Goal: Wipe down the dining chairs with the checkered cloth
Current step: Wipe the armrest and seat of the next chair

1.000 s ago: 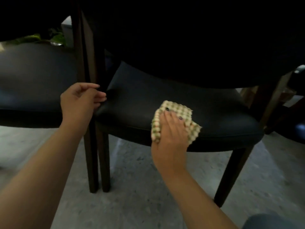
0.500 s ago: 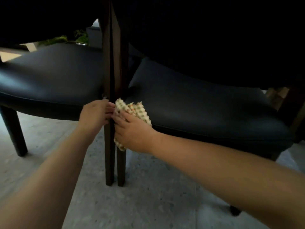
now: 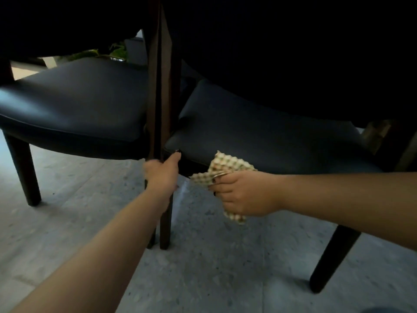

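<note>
Two dark dining chairs stand side by side: the right chair with a black padded seat, and the left chair. Their dark wooden legs meet in the middle. My left hand grips those legs just below the seats, thumb raised against the right seat's corner. My right hand holds the bunched checkered cloth at the right seat's front edge, fingers curled round it. The cloth's tail hangs below my palm.
A dark tabletop overhangs both seats and hides their backs. Other chair legs stand at the left and lower right. Grey speckled floor lies below. A green plant shows behind the left seat.
My right hand has carried the cloth from the middle legs to the right, along the seat's front edge. My left hand has slid lower and now wraps the legs.
</note>
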A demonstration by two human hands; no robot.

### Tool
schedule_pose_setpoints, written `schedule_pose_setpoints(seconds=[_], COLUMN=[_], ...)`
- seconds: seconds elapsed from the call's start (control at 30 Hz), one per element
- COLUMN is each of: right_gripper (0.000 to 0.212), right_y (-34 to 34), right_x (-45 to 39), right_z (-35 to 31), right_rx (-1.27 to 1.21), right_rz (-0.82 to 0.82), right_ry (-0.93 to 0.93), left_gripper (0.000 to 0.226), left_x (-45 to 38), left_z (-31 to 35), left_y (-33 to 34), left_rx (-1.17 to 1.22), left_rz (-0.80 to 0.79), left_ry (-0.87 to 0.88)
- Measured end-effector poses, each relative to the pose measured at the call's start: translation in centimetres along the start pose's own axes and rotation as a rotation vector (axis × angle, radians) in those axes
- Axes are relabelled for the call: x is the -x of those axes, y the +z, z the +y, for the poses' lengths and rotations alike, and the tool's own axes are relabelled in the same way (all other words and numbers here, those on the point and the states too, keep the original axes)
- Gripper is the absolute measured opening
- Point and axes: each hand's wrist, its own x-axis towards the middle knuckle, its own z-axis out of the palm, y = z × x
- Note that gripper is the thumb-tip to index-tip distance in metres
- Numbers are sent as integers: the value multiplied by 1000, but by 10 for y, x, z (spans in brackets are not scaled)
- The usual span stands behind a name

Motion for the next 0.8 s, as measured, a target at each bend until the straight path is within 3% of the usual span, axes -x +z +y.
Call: schedule_pose_setpoints(seconds=[0.1, 0.2, 0.27, 0.37, 0.47, 0.57, 0.63, 0.7, 0.8], right_gripper=[41, 28, 30, 36, 36, 37, 24, 19, 19], right_y=[7, 15, 17, 10, -5, -12, -1, 12, 28], right_x=[36, 63, 77, 92, 111, 140, 162, 175, 169], right_z=[-7, -26, -44, -74, -100, -123, -128, -121, -100], right_rx=[17, -24, -81, -290, -642, -723, -705, -662, -762], right_rz=[25, -32, -35, 105, 383, 835, 926, 1033, 1183], right_ry=[17, 81, 188, 467, 1001, 1889, 2445, 2746, 2866], left_gripper=[53, 43, 43, 34, 27, 45, 53, 53, 41], left_x=[20, 29, 33, 41, 41, 38, 38, 38, 37], left_z=[-22, -28, -28, -28, -27, -27, -27, -26, -27], left_y=[17, 32, 44, 59, 65, 66, 65, 63, 59], left_rx=[308, 398, 398, 420, 448, 416, 408, 403, 373], left_rz=[-207, -390, -404, -375, -340, -375, -393, -406, -449], left_ry=[-291, -276, -256, -296, -312, -314, -312, -314, -289])
